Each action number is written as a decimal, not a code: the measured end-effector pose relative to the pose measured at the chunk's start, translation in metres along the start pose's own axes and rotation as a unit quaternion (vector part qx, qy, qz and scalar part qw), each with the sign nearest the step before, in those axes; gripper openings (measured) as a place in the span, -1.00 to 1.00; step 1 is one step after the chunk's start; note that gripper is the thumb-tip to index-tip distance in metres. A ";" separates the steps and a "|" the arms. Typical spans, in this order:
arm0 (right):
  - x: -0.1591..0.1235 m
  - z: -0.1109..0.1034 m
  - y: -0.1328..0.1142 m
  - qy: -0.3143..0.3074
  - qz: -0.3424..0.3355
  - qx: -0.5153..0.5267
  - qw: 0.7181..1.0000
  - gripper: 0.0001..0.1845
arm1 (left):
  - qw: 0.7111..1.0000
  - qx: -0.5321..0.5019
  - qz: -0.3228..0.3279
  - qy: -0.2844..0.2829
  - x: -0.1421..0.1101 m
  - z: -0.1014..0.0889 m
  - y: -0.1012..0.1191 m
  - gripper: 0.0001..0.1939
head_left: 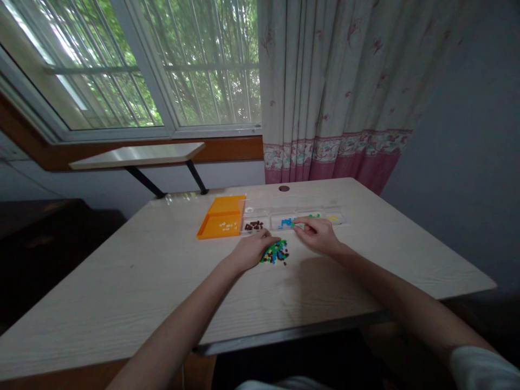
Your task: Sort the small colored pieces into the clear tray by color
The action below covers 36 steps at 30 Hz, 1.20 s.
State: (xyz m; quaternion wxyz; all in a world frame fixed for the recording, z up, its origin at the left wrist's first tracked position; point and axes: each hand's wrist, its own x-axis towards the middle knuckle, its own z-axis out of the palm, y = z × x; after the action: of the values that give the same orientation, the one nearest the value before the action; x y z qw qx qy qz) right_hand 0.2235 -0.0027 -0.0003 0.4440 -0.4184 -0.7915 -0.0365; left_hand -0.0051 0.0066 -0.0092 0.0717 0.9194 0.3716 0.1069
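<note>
A mixed pile of small green, blue, brown and yellow pieces [276, 252] lies on the table in front of me. My left hand [252, 250] rests against the pile's left side, loosely cupped, with the thumb reaching over it. Beyond the pile stands a low clear plastic tray [276, 227] with compartments. My right hand [319, 234] is over the tray, thumb and forefinger pinched on what looks like a small green piece [293, 224]. Right by those fingertips are blue pieces [285, 222] in one compartment. Brown pieces [254, 225] fill another; yellow pieces [333, 218] lie at the right end.
An open orange box [207, 226] with white pieces [228, 225] in it adjoins the tray's left end. A raised shelf [142, 154] stands at the table's back left. Behind the table [162, 292] are a barred window and a curtain [325, 97]. A round hole [284, 188] is near the back edge.
</note>
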 end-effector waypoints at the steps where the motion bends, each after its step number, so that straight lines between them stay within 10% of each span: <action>1: 0.000 0.001 0.001 0.000 0.000 0.004 1.000 -0.70 | 1.000 -0.002 -0.003 0.000 0.000 0.001 0.000 -0.59; 18: 0.002 -0.006 0.006 0.021 -0.022 -0.020 0.999 -0.70 | 0.999 0.010 -0.005 0.030 -0.002 0.000 -0.011 -0.77; 27: 0.012 -0.021 0.042 -0.143 0.090 -0.134 0.976 -0.74 | 0.999 0.009 -0.019 0.036 -0.003 -0.004 -0.009 -0.77; 36: 0.010 -0.017 0.052 -0.163 0.142 -0.185 0.959 -0.74 | 0.948 -0.263 -0.106 0.145 0.006 0.002 -0.007 -0.79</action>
State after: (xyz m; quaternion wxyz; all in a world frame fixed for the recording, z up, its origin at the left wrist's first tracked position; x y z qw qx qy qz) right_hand 0.2682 0.0299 0.0006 0.2247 -0.6015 -0.7649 -0.0508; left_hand -0.0049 0.0160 -0.0122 0.2678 0.7976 0.4321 0.3248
